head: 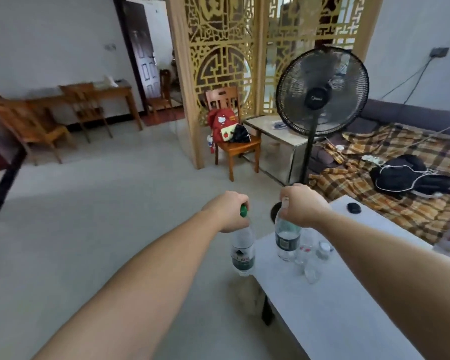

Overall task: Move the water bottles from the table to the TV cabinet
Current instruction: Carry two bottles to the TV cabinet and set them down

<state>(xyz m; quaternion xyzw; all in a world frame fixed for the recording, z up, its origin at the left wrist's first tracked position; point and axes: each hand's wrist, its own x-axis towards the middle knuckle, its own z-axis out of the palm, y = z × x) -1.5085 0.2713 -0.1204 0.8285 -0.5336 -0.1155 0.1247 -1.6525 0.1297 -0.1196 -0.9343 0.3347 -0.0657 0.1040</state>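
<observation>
Two clear plastic water bottles are in hand, and neither has reached the TV cabinet, so the task looks to be in its first carry. The left hand (230,214) is wrapped around the neck of the green-capped clear bottle with a dark green label (243,252), fingers closed just under the cap; this bottle hangs past the near corner of the white rectangular tabletop (335,307), over the pale grey floor (102,229), already clear of the surface. The right hand (300,205) is closed around the top of the second clear bottle with a dark label band (286,239), its cap hidden inside the fist. That bottle is above the tabletop's far left corner; whether its base rests on the surface or has just lifted off I cannot tell, as the picture is soft there.

Just right of the second bottle, on the tabletop, lie what seem to be more clear plastic bottles (309,255), at least one on its side; their number is unclear because of blur. If they are bottles too, further trips are left. A small black round object (353,207) sits at the tabletop's far edge and plays no part.

The TV cabinet cannot be picked out with confidence. Beyond the tabletop stand a black pedestal fan (321,92) and a wooden chair holding a red backpack (231,131). What remains, in my judgement: carry both bottles across, set them down, then return for the rest.
</observation>
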